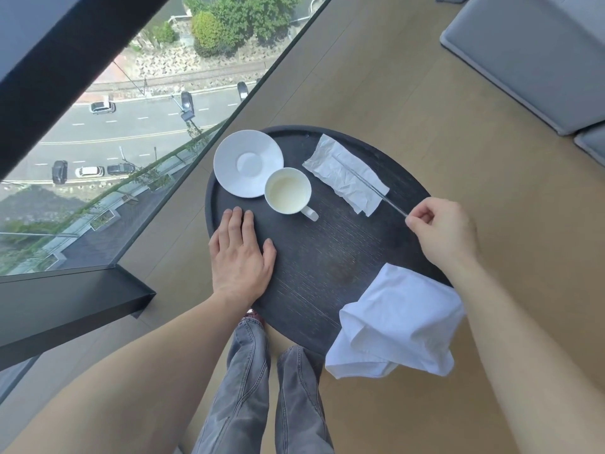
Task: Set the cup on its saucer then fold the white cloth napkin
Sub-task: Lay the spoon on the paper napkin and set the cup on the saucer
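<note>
A white cup [287, 191] stands on the round black table [327, 257], just beside the empty white saucer [247, 163] and touching its rim; the handle points toward me and to the right. A rumpled white cloth napkin [397, 322] hangs over the table's near right edge. My left hand [240, 253] lies flat and open on the table, near the cup. My right hand [440, 229] pinches the end of a thin metal utensil [370, 185], which rests across a creased paper napkin [347, 173].
The table stands close to a floor-to-ceiling window [131, 126] on the left. A grey cushioned seat [537, 57] is at the far right. My legs in grey jeans [262, 388] are below the table's near edge, on a wooden floor.
</note>
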`<state>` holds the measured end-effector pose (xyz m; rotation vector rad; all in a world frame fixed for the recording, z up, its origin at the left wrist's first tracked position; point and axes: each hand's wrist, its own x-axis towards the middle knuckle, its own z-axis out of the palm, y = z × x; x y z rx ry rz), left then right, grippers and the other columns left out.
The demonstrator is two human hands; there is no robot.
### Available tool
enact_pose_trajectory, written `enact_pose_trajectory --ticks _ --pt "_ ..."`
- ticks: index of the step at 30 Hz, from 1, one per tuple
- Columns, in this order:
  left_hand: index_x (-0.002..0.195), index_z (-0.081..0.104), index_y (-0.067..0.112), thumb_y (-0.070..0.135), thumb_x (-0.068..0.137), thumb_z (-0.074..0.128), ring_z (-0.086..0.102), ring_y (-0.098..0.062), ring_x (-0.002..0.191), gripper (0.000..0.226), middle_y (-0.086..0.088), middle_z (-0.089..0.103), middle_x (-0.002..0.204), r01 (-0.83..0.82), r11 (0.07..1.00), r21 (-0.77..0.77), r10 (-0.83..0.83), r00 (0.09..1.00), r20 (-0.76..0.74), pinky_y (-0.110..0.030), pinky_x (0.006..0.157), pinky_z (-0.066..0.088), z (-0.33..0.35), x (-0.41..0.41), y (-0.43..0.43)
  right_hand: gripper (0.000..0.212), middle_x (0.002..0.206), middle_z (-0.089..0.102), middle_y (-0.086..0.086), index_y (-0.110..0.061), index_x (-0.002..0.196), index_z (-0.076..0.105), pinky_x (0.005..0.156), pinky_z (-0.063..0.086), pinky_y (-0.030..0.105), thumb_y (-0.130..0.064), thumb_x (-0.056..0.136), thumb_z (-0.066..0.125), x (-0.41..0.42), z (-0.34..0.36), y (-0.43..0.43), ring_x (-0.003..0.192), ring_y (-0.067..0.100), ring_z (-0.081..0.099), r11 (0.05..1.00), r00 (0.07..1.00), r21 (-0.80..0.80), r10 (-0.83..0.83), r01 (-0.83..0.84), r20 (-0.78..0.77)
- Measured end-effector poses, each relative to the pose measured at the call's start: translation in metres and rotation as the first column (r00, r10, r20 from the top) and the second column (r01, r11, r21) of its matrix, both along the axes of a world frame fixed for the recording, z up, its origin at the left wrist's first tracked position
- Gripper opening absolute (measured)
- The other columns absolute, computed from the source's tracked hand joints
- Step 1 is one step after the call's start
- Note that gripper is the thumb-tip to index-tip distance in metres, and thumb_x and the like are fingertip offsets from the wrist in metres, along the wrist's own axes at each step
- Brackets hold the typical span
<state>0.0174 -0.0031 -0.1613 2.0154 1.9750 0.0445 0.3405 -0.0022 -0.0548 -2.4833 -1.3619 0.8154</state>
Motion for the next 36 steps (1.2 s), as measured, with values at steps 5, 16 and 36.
enact_pose_trajectory --ticks 5,16,36 --pt "0.154 0.037 0.009 0.047 0.098 0.039 0.022 -0.029 0.155 0.068 -0.013 0.035 0.163 -0.002 1.0 0.003 0.002 1.0 -0.001 -0.046 0.124 0.018 -0.001 0.0 0.0 0.013 0.088 0.061 0.0 -0.017 0.08 0.066 0.069 0.045 0.033 -0.013 0.092 0.064 0.0 -0.035 -0.001 0.078 0.023 0.059 0.999 0.998 0.032 0.023 -0.025 0.051" --pt "0.154 0.039 0.008 0.046 0.097 0.042 0.023 -0.029 0.154 0.068 -0.014 0.037 0.162 -0.007 1.0 0.009 0.007 1.0 -0.001 -0.045 0.123 0.017 -0.001 0.0 0.0 0.005 0.096 0.062 -0.001 -0.016 0.09 0.068 0.07 0.05 0.036 -0.019 0.094 0.065 -0.005 -0.049 -0.005 0.082 0.024 0.061 0.999 0.994 0.016 0.028 -0.03 0.103" --pt "0.151 0.045 0.007 0.048 0.096 0.049 0.03 -0.031 0.152 0.068 -0.015 0.043 0.159 -0.003 0.998 0.056 0.002 1.0 0.027 -0.044 0.122 0.021 -0.001 -0.003 0.0 0.007 0.093 0.064 -0.004 -0.019 0.095 0.068 0.076 0.056 0.036 -0.025 0.093 0.071 -0.139 -0.033 0.017 0.078 0.008 0.062 0.957 0.955 0.281 0.152 -0.077 -0.256"
